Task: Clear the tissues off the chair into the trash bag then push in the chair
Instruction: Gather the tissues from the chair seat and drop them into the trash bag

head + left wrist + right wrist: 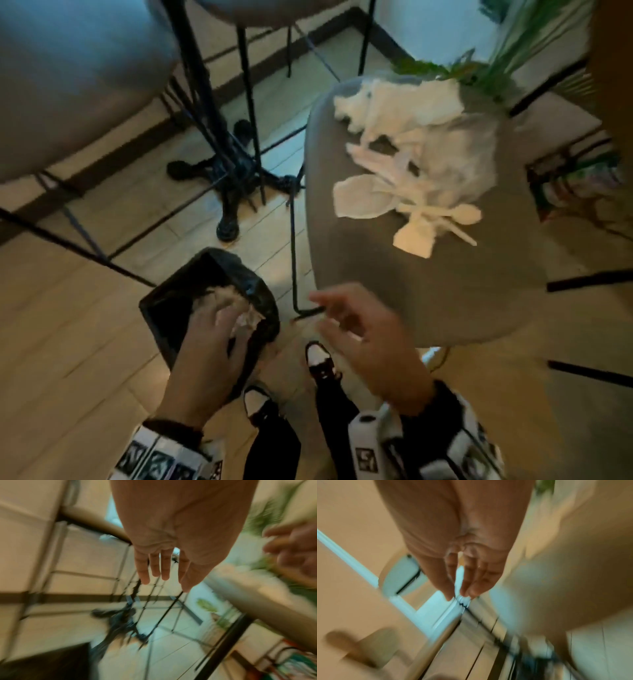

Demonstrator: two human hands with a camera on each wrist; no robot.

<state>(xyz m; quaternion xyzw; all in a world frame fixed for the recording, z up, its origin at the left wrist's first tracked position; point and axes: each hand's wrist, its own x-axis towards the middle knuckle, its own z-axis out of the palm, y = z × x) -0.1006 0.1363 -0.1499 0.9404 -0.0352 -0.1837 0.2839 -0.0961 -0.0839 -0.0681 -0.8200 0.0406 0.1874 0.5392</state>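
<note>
A grey padded chair (394, 274) stands at the right, with a heap of white tissues (394, 109) and white plastic cutlery (462, 214) on its seat. On the floor at lower left is a bin lined with a black trash bag (164, 308), which has crumpled tissue (248, 320) inside. My left hand (219, 329) hovers over the bag's mouth. Its fingers (163, 574) are straight and hold nothing. My right hand (346, 318) is blurred at the chair's front edge, and its fingers (476, 588) are extended and empty.
A black cast-iron table base (233, 171) and thin black chair legs (293, 246) stand just beyond the bin. Another grey chair (68, 85) fills the top left. A green plant (513, 51) is behind the chair. My shoes (318, 359) are on the wood floor.
</note>
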